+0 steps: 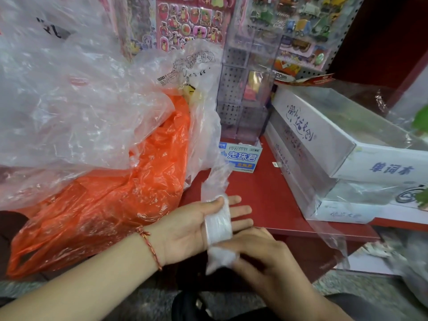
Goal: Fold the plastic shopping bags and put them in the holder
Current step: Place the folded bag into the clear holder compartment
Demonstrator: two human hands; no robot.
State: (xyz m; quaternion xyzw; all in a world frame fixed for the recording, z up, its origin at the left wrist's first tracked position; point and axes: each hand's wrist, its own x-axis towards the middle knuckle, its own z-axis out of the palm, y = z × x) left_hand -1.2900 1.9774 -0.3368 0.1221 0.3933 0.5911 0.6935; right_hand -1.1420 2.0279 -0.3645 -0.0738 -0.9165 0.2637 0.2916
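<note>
clear bags [69, 100]: loose crumpled heap far left, unfolded, resting on the orange one.
orange bag [139, 193]: lies flat-ish under the heap on the surface's left part, handles toward the near edge, unfolded.
left hand [185, 225]: palm up over the near edge of the surface, fingers [240, 209] straight and slightly apart, serving as a spool; red string bracelet [148, 242] at the wrist.
bag [218, 225]: clear one flattened to a strip, wound as a band round the left fingers; one loose end runs up toward the heap, the other end hangs below the palm.
right hand [261, 253]: just beside the left, blurred; fingers look curled and clamped on the lower end of the strip.
surface [266, 200]: red, bare patch right of the hands.
blue box [240, 158]: small, behind the hands; clear case [243, 93] upright behind it.
white boxes [324, 140]: stacked at right.
holder: cannot tell which item it is; no folded bag seen stored anywhere.
progress: early, by my read. One bag mid-roll; loose end not wound in, roll not slid off or tucked.
left to do: finish and stow this roll, then the orange bag and the whole clear heap.
</note>
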